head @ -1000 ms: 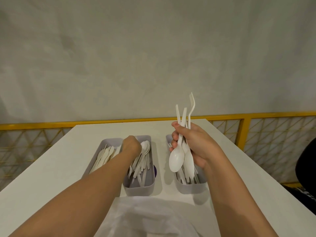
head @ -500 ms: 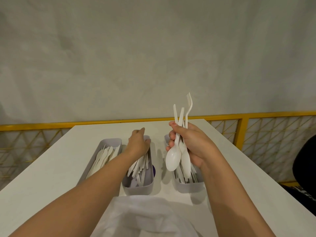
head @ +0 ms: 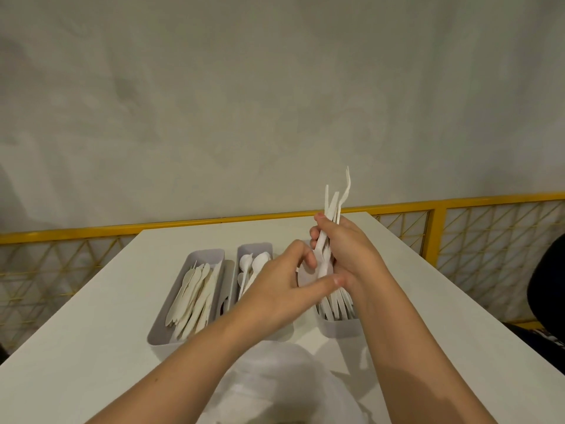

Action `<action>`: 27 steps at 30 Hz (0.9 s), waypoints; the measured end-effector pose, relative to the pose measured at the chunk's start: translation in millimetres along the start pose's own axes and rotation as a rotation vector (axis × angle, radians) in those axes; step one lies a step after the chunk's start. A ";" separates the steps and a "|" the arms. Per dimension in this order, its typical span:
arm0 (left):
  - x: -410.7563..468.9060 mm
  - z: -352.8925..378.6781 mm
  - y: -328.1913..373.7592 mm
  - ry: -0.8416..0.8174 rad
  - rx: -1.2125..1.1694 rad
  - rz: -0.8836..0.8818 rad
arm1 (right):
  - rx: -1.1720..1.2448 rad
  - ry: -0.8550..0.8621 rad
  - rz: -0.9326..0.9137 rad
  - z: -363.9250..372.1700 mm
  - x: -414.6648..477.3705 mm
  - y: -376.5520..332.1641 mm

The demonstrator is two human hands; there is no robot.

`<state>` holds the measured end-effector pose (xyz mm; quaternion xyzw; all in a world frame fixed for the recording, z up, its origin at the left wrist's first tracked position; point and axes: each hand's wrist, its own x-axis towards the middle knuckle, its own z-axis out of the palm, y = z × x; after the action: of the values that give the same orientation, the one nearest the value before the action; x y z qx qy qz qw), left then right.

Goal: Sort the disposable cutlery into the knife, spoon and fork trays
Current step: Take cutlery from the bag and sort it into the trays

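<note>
Firstly, white table [head: 91, 347]; long, stretching away toward a yellow railing [head: 458, 203] with a pale wall behind.

Next, white cloth [head: 275, 377]; bunched at the near edge, below both forearms.

Three grey trays, lengthwise, side by side across the middle of the table:
- knife tray [head: 162, 341], leftmost; filled with pale flat pieces, seemingly knives [head: 195, 295], though too faint in outline to be sure.
- spoon tray [head: 253, 246], centre, just beside the knife tray; spoons [head: 253, 264] inside, bowls toward the far end; near half hidden behind the left forearm.
- fork tray [head: 341, 327], rightmost, set apart from the spoon tray; forks [head: 336, 304] inside; far half hidden behind the hands.

Right hand [head: 351, 249]; raised above the fork tray, fingers curled round a bundle [head: 331, 203] of white cutlery held upright, one fork's tines topmost.

Left hand [head: 275, 286]; close against the right hand, thumb and fingers pinching the bowl of a spoon [head: 307, 276] at the lower end of the bundle, above the gap between spoon tray and fork tray.
</note>
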<state>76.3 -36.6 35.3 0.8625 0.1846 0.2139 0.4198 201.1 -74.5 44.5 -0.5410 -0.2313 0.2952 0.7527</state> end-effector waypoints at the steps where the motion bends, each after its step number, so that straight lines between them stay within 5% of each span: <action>1: 1.4 0.0 -0.6 0.028 -0.051 -0.001 | 0.007 -0.002 -0.002 0.3 -0.4 0.4; 17: 13.4 -56.7 -32.9 0.265 -0.185 -0.155 | 0.267 -0.001 -0.063 -14.4 1.5 -8.5; 27: 33.9 -86.0 -34.4 0.517 -0.627 -0.167 | -0.313 -0.372 -0.054 9.2 -20.7 -1.9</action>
<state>54.9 55.7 62.7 0.5929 0.2792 0.4345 0.6178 180.4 -83.1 48.6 -0.5810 -0.4232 0.3302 0.6119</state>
